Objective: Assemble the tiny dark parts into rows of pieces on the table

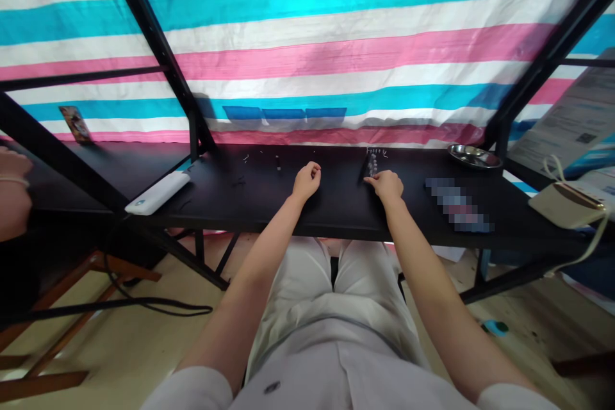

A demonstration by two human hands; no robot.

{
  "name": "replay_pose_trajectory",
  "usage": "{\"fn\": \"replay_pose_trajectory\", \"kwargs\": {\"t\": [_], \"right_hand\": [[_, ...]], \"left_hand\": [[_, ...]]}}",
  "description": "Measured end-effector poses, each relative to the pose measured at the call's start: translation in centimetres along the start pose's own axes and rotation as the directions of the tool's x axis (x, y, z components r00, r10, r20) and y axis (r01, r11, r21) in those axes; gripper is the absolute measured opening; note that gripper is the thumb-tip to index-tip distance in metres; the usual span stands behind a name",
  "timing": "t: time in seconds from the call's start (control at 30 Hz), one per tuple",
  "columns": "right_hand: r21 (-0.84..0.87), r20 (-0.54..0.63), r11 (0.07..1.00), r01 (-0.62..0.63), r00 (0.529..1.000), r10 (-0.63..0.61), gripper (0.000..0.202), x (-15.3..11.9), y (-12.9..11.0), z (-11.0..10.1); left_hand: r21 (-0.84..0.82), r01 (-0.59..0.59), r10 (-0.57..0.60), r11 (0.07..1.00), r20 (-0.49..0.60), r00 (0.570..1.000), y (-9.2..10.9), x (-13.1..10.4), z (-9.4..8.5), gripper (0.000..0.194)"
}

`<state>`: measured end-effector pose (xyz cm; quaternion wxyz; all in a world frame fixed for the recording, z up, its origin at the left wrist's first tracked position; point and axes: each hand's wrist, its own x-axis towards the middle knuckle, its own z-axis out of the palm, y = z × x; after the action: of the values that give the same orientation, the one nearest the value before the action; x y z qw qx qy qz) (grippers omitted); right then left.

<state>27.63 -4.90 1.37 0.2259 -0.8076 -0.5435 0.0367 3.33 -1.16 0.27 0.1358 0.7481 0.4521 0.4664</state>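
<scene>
Over the middle of the black table point(336, 205), my left hand point(307, 180) is closed, its fingers curled together; whatever it may hold is too small or hidden to name. To its right, my right hand point(385, 184) rests low with thumb and fingers pinched at the near end of a row of small round grey pieces point(372, 165) beside a dark strip. What lies between those fingertips cannot be made out. Behind that row is a line of tiny pale bent pieces point(377, 151). A small upright dark cylinder point(278, 164) stands left of my left hand.
A white power strip point(159, 193) with a black cable lies at the table's left. On the right are a round metal dish point(474, 156), a blurred-out flat item point(459, 206) and a beige bag point(565, 204). Another person's hand point(13, 192) shows far left. Black frame posts flank the table.
</scene>
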Motion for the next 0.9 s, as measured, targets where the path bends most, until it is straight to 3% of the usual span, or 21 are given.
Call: {"fn": "replay_pose_trajectory", "kwargs": {"t": [0.67,0.9], "right_hand": [[0.001,0.019,0.999,-0.033,0.999,0.033,0.039,-0.16,-0.04,-0.25],[0.048,0.026,0.998,-0.031,0.999,0.029,0.049,-0.27,0.15,-0.43]], "left_hand": [[0.02,0.007,-0.007,1.0,-0.007,1.0,0.04,-0.06,-0.1,0.011],[0.107,0.105,-0.086,0.989,-0.163,0.983,0.18,0.03,-0.38,0.011]]}}
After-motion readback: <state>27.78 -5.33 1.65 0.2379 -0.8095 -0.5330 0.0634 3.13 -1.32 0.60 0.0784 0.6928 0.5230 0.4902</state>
